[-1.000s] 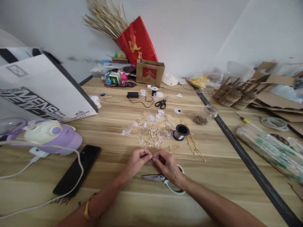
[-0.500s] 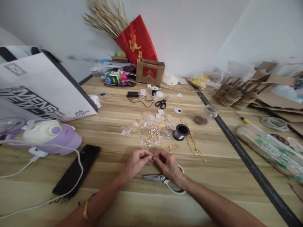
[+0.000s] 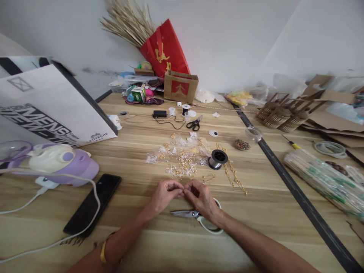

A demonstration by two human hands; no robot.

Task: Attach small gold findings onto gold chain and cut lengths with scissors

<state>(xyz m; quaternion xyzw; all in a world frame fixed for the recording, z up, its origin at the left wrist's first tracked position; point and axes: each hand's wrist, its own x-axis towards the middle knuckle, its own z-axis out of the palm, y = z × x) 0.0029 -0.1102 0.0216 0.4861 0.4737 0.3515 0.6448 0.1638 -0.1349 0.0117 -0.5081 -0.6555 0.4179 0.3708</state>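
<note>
My left hand [image 3: 165,195] and my right hand [image 3: 201,197] meet fingertip to fingertip above the table, both pinched closed. Whatever lies between the fingers is too small to make out. Beneath my right wrist are scissors [image 3: 184,214] with pale handles, partly covered by it. Just beyond the fingers spreads a pile of gold and clear beads [image 3: 182,163], some in small plastic bags. A spool of thin wire [image 3: 218,159] stands right of the pile. Beside it lies a gold beaded chain [image 3: 234,176], and a shorter gold chain piece [image 3: 209,177] is near my right fingers.
At left are a black phone [image 3: 93,204], a white cable, a purple-and-white device [image 3: 65,163] and a large white box [image 3: 48,106]. Black scissors [image 3: 195,123] lie farther back. A clear jar of beads [image 3: 247,139] and packaged sticks [image 3: 324,180] are to the right.
Both hands stay nearly in place, fingertips still together. The left fingers have shifted slightly, and a ring now shows on that hand.
</note>
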